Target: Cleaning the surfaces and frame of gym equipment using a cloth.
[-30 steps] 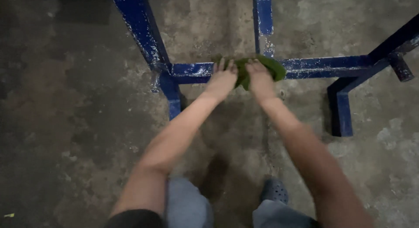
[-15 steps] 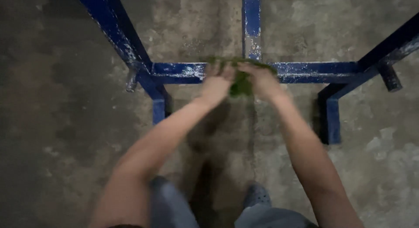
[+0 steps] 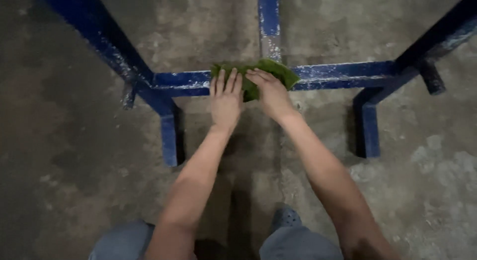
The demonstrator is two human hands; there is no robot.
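While the view looks straight down from the head camera, a thick blue-painted metal frame with chipped white patches stands on a rough, stained grey concrete floor. At far left a slanted blue bar runs down to a joint, and a short blue leg drops from there to the floor. From that joint a horizontal blue crossbar stretches rightward. The left hand lies flat on it, fingers straight and close together, their tips pressed on the left part of a crumpled green cloth; its grip pinches nothing. The cloth is draped over the crossbar where a vertical blue bar meets it. Just beside, the right hand rests on the cloth's middle, fingers bent over the fabric and pressing it against the bar; whether they pinch it cannot be told. Both bare forearms reach down toward grey trouser knees, with a dark shoe between them. Further right stands another blue leg, and a dark slanted bar rises at the far right.
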